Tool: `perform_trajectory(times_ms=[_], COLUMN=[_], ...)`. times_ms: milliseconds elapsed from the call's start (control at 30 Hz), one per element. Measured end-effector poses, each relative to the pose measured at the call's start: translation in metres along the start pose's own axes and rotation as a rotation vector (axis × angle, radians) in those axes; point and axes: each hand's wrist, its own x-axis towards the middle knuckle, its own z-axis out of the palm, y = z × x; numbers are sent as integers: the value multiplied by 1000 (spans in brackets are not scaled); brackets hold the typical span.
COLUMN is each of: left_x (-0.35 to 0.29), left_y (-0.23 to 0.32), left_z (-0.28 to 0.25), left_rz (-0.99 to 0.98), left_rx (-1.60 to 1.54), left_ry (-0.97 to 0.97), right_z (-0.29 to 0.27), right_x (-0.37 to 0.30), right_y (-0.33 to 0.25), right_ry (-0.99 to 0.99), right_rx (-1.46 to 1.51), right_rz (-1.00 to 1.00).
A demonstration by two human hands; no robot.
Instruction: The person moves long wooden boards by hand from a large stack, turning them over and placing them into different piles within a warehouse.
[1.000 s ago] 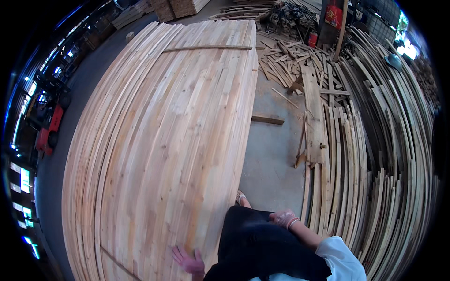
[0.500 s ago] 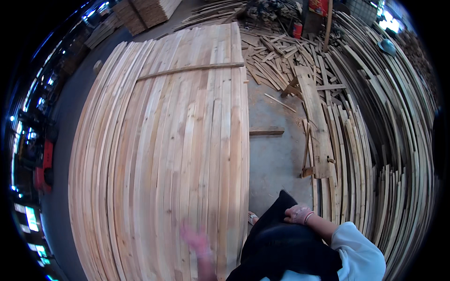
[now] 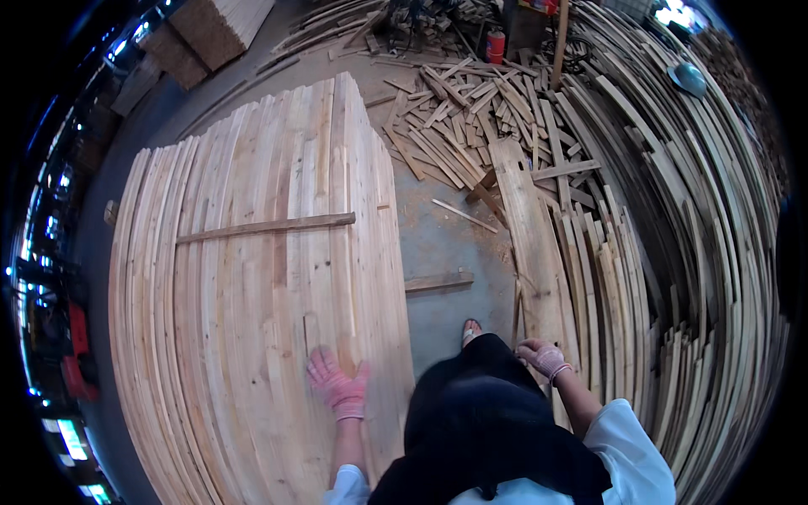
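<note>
My left hand (image 3: 338, 383), in a pink knitted glove, lies palm down with spread fingers on a wide stack of pale planks (image 3: 252, 320). Nothing is held in it. A narrow wooden batten (image 3: 269, 227) lies crosswise on the stack, farther off. My right hand (image 3: 543, 358), also gloved, is beside my dark clothing (image 3: 480, 412), in front of a long board (image 3: 530, 244). Its fingers are curled in; whether they hold anything is hidden.
Loose wood offcuts (image 3: 446, 126) are heaped beyond the stack. Long boards (image 3: 699, 252) lie piled at the right, with a hard hat (image 3: 690, 80) on them. A short timber (image 3: 439, 281) juts across the floor. A red container (image 3: 495, 47) stands at the back.
The view has shifted, bringing the crosswise batten nearer. My left hand, blurred before, now rests sharply on the planks. My right hand stays by my dark clothing.
</note>
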Motion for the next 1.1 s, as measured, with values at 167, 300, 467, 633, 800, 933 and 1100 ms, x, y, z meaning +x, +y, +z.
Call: perform_trajectory(times_ms=[167,300,467,633,800,933,1100], left_x=[3,10,18,38,84,154,218], left_y=[2,10,14,10,35,49,85], left_z=[-3,-9,-13,-14,-24,-27,-20], left_rz=[-20,-42,-65,-39,-127,-174,-339], left_rx=[15,12,39,95,134,121,48], left_ry=[-89,-132,-193,-295,-367,-450,-486], right_z=[-42,-26,-40,-68,-114,-143,-208], right_x=[52,45,78,160,290,369,473], right_y=[67,115,105,57,-25,-95,-191], right_ry=[74,42,-122,-115,-125,-133,-218], right_rx=[358,-414,-222,-74,-319,-645,-374], right_rz=[280,-99,232,400,263,59,138])
